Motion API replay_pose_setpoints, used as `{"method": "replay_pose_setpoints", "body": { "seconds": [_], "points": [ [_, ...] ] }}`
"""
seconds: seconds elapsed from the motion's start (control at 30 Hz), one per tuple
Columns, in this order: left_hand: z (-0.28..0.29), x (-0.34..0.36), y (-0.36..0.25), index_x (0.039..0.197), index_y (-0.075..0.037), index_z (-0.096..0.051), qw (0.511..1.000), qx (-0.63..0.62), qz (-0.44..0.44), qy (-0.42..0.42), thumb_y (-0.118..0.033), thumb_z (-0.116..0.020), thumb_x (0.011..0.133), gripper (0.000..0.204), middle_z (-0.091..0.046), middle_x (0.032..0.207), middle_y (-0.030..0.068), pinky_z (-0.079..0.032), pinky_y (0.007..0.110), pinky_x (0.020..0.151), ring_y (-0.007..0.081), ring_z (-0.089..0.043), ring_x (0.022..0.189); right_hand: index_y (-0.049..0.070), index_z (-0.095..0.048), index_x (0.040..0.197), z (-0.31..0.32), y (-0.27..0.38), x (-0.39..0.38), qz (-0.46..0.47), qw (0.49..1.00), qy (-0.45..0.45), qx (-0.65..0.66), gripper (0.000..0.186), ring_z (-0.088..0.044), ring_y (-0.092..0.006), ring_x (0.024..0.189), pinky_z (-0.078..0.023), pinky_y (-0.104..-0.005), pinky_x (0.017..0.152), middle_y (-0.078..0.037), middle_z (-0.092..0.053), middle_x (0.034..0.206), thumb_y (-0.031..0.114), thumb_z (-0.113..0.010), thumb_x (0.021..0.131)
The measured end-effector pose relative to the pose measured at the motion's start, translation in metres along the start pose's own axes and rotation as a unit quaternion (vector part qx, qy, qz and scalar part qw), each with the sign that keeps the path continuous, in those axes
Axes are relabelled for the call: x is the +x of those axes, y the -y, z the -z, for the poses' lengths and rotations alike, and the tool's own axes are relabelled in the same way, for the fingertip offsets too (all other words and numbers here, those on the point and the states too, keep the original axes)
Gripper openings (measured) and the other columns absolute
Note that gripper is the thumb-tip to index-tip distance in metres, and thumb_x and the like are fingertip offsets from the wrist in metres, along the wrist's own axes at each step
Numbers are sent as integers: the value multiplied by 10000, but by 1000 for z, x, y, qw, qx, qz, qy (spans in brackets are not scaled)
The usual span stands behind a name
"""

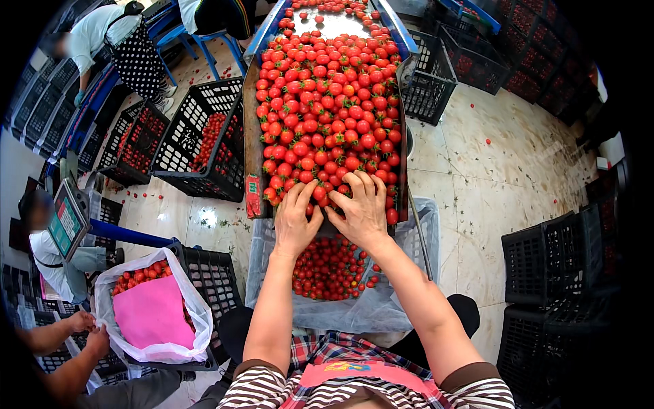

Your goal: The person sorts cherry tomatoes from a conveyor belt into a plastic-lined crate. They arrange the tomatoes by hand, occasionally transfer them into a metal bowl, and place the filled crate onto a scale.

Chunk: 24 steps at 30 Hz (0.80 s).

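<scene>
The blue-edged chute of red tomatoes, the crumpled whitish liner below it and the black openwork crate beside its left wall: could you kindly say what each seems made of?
Blue-edged chute: probably sheet metal, as its bare far surface gleams.
Whitish liner: likely thin plastic film, softly shiny, since it creases and looks translucent.
Black openwork crate: seemingly moulded plastic, fairly dull, judging by its regular openings.

Open air above the heaped tomatoes; steep chute walls in the way left and right.
</scene>
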<state>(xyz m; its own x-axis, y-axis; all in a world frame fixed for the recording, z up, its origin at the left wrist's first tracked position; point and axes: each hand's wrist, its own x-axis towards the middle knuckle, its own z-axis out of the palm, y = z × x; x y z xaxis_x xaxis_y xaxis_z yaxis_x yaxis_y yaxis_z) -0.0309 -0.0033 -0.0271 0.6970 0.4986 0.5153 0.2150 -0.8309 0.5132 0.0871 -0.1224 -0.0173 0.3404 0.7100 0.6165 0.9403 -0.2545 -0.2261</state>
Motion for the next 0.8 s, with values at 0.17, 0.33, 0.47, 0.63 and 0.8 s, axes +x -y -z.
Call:
{"method": "replay_pose_setpoints", "body": {
  "seconds": [0.17,0.33,0.47,0.63,0.8],
  "points": [
    [6,5,-15,1128,-81,-600,998,7,63,11,-129,-728,735,417,-597,1143,114,-484,418,842,324,-590,1021,169,-676,985,5,1,1,-2,1000,-11,14,305,-390,-273,1244,-285,-489,1053,-81,-453,1232,270,-766,712],
    [1,-4,-1,1097,-103,-645,1000,-8,-6,-8,-129,-715,760,346,-664,1052,51,-480,394,800,279,-617,935,167,-653,1030,3,0,1,-6,999,-4,32,348,-405,-272,1236,-279,-499,1060,-82,-470,1217,234,-756,704],
    [1,-6,-3,1138,-118,-654,1000,8,1,3,-144,-707,781,362,-665,1060,57,-484,378,787,266,-618,911,165,-656,1046,6,0,3,-17,999,1,45,357,-425,-276,1223,-280,-496,1061,-85,-484,1200,180,-743,700],
    [-3,-7,-9,1144,-122,-643,999,0,42,-28,-186,-717,806,351,-664,1029,69,-499,380,780,270,-621,932,149,-657,1092,5,-4,3,-2,998,-9,56,357,-444,-272,1206,-276,-502,1060,-85,-495,1184,200,-706,742],
    [-22,-7,-19,1149,-109,-618,988,-4,76,-134,-185,-724,819,354,-612,1119,97,-497,400,831,293,-613,1000,138,-567,1266,14,-1,4,10,998,29,52,543,-375,-271,1285,-242,-519,1093,-93,-445,1299,418,-681,815]
  ]
}}
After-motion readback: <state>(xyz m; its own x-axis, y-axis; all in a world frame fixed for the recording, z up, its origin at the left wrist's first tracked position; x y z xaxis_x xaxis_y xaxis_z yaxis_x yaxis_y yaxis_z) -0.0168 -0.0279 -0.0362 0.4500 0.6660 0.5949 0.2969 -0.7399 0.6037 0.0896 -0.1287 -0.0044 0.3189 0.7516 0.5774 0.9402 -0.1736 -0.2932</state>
